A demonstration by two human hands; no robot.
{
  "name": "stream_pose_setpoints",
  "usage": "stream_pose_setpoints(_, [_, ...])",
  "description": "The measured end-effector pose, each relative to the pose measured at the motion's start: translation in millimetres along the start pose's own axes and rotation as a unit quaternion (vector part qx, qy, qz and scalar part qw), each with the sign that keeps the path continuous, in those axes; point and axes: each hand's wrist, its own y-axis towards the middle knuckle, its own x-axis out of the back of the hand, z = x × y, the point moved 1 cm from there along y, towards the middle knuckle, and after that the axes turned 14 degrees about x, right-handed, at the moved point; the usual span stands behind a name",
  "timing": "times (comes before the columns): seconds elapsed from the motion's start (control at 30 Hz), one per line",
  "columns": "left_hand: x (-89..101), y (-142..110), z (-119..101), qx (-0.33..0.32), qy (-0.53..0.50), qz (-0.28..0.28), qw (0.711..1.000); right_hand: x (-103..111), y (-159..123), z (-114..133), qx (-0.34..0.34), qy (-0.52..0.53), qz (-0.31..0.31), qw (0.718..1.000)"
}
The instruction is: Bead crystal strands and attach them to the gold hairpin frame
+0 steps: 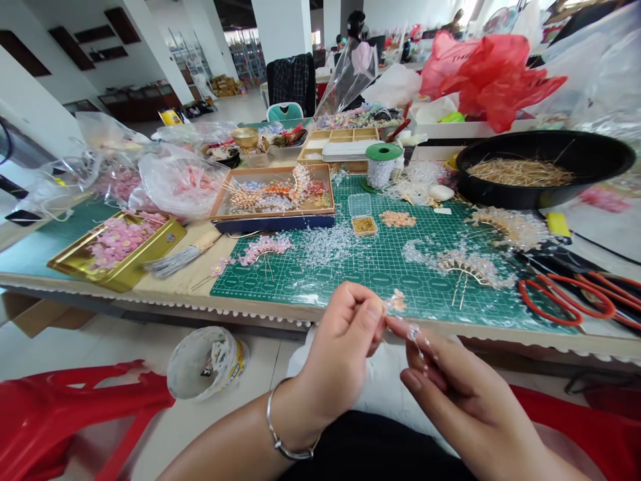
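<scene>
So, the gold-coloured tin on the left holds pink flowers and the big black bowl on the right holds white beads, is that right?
Not quite: the head view shows the big black bowl on the right holding thin straw-coloured strands, not white beads. The gold-coloured tin on the left does hold pink flowers.

open green mat (313, 284) ahead, scissors (609, 308) at right

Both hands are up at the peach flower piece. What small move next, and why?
Probably ease the clear beads at the right hand nearer the peach flower: the left hand pinches just beside the flower, the right forefinger reaches that pinch, and the beads sit apart from the flower.
</scene>
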Motion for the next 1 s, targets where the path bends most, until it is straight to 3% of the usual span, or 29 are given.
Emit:
stream_pose_setpoints(0.07, [3.4, -3.3, 2.4, -0.090, 0.126, -0.041, 0.987, 2.2, -3.1, -0.9, -0.035, 0.048, 0.013, 0.998])
stream_pose_setpoints(0.13, [6.9, -6.1, 1.5, -0.205, 0.254, -0.085, 0.941, 4.6, -7.6, -4.6, -0.098, 0.143, 0.025, 0.985])
stream_pose_setpoints(0.2, [9.8, -6.8, -1.7, -0.302, 0.336, -0.108, 0.886, 5.7, -11.0, -7.8, -0.164, 0.293, 0.030, 0.941])
stream_pose_setpoints(0.3, [12.9, -3.8, -8.7, -0.382, 0.399, -0.113, 0.826, 4.0, -10.0, -4.7, -0.215, 0.487, 0.026, 0.846])
stream_pose_setpoints(0.33, [13.7, -2.3, -11.1, -0.399, 0.417, -0.114, 0.808, 3.0, -8.8, -1.8, -0.223, 0.515, 0.020, 0.828])
stream_pose_setpoints(0.4, [15.2, 0.2, -15.4, -0.429, 0.455, -0.124, 0.770, 1.5, -7.3, 4.4, -0.236, 0.527, -0.005, 0.816])
stream_pose_setpoints(0.5, [17.3, 1.4, -18.6, -0.480, 0.504, -0.155, 0.701, 1.3, -9.8, 10.1, -0.283, 0.467, -0.034, 0.837])
stream_pose_setpoints(0.57, [18.9, 1.0, -17.7, -0.508, 0.529, -0.169, 0.658, 3.6, -10.9, 11.4, -0.286, 0.345, -0.034, 0.893])
stream_pose_setpoints(0.63, [20.8, 0.6, -14.8, -0.517, 0.557, -0.163, 0.629, 7.6, -6.5, 14.4, -0.200, 0.170, -0.013, 0.965])
stream_pose_setpoints(0.7, [23.3, 0.8, -11.2, -0.508, 0.585, -0.140, 0.617, 12.5, 3.6, 20.5, -0.056, 0.007, 0.024, 0.998])
stream_pose_setpoints(0.8, [26.9, 1.1, -6.9, -0.490, 0.616, -0.091, 0.610, 23.1, 21.8, 29.5, 0.099, -0.113, 0.073, 0.986])
stream_pose_setpoints(0.9, [28.9, 0.2, -5.9, -0.484, 0.622, -0.055, 0.613, 37.4, 35.7, 31.9, 0.150, -0.162, 0.104, 0.970])
stream_pose_setpoints(1.0, [29.4, -1.4, -7.2, -0.464, 0.612, -0.018, 0.640, 48.9, 44.7, 29.5, 0.182, -0.201, 0.135, 0.953])
